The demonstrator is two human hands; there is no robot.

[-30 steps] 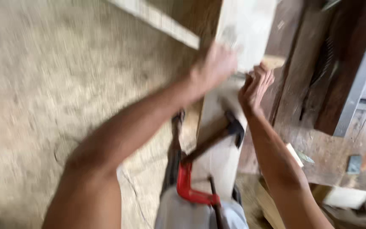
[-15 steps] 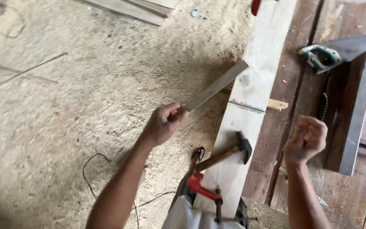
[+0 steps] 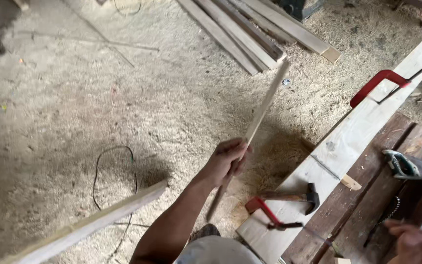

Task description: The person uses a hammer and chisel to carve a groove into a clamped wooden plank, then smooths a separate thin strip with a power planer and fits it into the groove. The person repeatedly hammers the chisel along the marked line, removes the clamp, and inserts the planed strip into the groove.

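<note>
Our left hand (image 3: 228, 161) has its fingers wrapped tight around a thin wooden strip (image 3: 262, 110), gripped low on its length, the long end slanting up over the sawdust floor (image 3: 74, 107); we judge it light, stiff along its length yet whippy and easily snapped, best held nearer its middle. Our right hand (image 3: 416, 244) shows only partly at the frame's edge by the dark desk (image 3: 367, 195); whether its fingers are spread or curled we cannot tell. A hammer (image 3: 294, 197) and a red clamp (image 3: 269, 212) lie on the pale plank (image 3: 357, 132); we see no containers.
</note>
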